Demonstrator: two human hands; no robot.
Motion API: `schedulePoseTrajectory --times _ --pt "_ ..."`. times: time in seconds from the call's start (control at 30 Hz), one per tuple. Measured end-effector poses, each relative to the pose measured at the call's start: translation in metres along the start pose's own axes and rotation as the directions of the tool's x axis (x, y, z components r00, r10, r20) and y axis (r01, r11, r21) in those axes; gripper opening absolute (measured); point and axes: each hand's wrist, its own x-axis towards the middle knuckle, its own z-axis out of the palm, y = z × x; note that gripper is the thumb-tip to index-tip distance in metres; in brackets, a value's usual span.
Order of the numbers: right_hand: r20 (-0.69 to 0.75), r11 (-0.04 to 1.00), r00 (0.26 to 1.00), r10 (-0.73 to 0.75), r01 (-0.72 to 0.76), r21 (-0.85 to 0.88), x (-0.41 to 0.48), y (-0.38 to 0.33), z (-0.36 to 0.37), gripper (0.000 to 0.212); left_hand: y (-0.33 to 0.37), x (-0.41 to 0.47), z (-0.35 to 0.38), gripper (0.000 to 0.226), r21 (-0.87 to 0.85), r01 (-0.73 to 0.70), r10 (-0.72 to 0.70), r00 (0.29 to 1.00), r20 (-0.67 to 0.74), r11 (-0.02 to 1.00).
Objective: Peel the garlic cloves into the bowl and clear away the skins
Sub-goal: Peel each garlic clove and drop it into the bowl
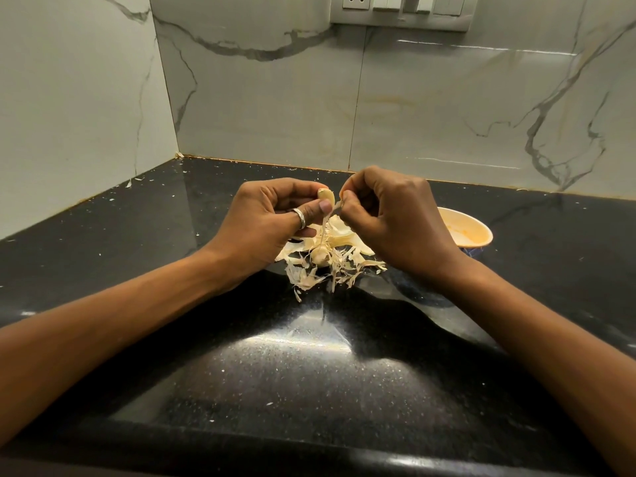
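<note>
The desk [309, 373] is speckled black; the clove [326, 195] in the fingers [321, 206] is pale yellow; the skins [327, 259] below them cream; the bowl [468, 232] right of them orange inside; the wall [413, 108] white, grey-veined.

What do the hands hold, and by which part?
Left hand pinches the garlic clove by its body; right hand pinches the skin strip at its upper end.

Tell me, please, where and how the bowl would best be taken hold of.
Grip the bowl by its thin open rim on the right, thumb inside, fingers outside, coming from the right and above: that side is exposed, while its left side sits behind the right hand.
</note>
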Motion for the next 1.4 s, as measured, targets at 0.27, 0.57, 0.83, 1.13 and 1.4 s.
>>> schedulePoseTrajectory --times 0.27,0.57,0.83,1.13,1.4 --pt "0.018 1.0 1.0 -0.02 0.02 -0.002 -0.001 -0.002 -0.001 0.008 0.001 0.001 -0.001 0.024 -0.029 0.014 -0.014 1.0 -0.025 0.999" --pt "0.098 0.998 0.994 -0.055 0.051 0.047 -0.002 -0.005 0.002 0.008 -0.003 0.004 -0.003 0.017 -0.072 0.041 -0.047 0.996 -0.079 0.997" --pt "0.14 0.994 0.988 -0.072 0.06 0.089 -0.003 -0.005 0.003 0.007 -0.004 0.007 -0.003 0.014 -0.126 0.073 -0.091 0.986 -0.143 0.989" --pt "0.135 0.991 0.987 -0.088 0.073 0.109 -0.003 -0.006 -0.001 0.008 -0.005 0.009 -0.004 0.015 -0.145 0.095 -0.12 0.976 -0.179 0.985" --pt "0.095 0.991 0.991 -0.095 0.085 0.102 -0.003 -0.006 -0.005 0.008 -0.007 0.011 -0.007 0.016 -0.15 0.096 -0.125 0.973 -0.195 0.984"
